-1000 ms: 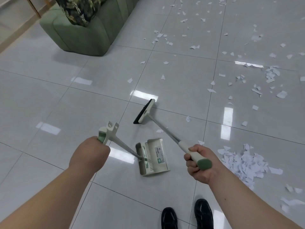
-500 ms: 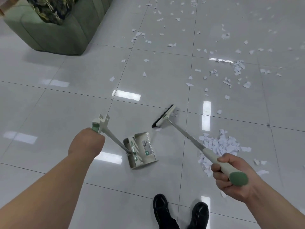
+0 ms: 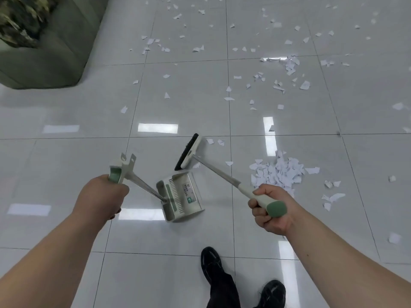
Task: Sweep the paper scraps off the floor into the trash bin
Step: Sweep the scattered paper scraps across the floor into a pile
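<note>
Left hand (image 3: 100, 196) is clenched round the dustpan (image 3: 180, 196) handle, holding the pan at floor level to receive. Right hand (image 3: 271, 210) clamps the broom (image 3: 188, 152), its head just beyond the dustpan. The paper-scrap pile (image 3: 278, 172) lies right of the dustpan, uncollected; trash bin not visible.

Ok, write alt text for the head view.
A person's left hand grips a dustpan handle and the right hand a broom, over a tiled floor strewn with paper scraps. A pile lies right of the broom head.

A green sofa (image 3: 60, 54) with a leaf-patterned cushion (image 3: 21, 21) sits upper left; two black shoes (image 3: 211, 266) stand at the bottom.
</note>
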A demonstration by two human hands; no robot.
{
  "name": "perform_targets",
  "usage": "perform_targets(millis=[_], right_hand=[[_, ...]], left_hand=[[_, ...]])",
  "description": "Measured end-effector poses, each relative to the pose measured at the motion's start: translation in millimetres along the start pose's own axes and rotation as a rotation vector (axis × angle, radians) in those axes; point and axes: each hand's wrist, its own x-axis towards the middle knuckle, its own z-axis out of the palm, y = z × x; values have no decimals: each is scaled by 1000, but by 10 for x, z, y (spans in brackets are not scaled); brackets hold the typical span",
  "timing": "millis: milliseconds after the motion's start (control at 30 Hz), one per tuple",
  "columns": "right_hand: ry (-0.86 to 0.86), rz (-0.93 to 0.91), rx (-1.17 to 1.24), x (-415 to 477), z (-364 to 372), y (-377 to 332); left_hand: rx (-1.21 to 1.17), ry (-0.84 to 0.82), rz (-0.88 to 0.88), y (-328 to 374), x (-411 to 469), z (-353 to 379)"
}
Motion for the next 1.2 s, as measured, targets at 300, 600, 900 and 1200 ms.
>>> perform_targets(millis=[300,600,900,1200], right_hand=[[100,2,69,-781,-1606,9],[190,-104,-38,-1997,-2499,-39],[262,-201,-479,-3310,-3158,443],[205,-157,-785,-3922,-3260,879]], left_hand=[[256,-14,119,412,-884,439],[289,-30,165,620,-2106,697],[270,-37,209,607,-2696,628],[182,-76,243,521,-2602,514]])
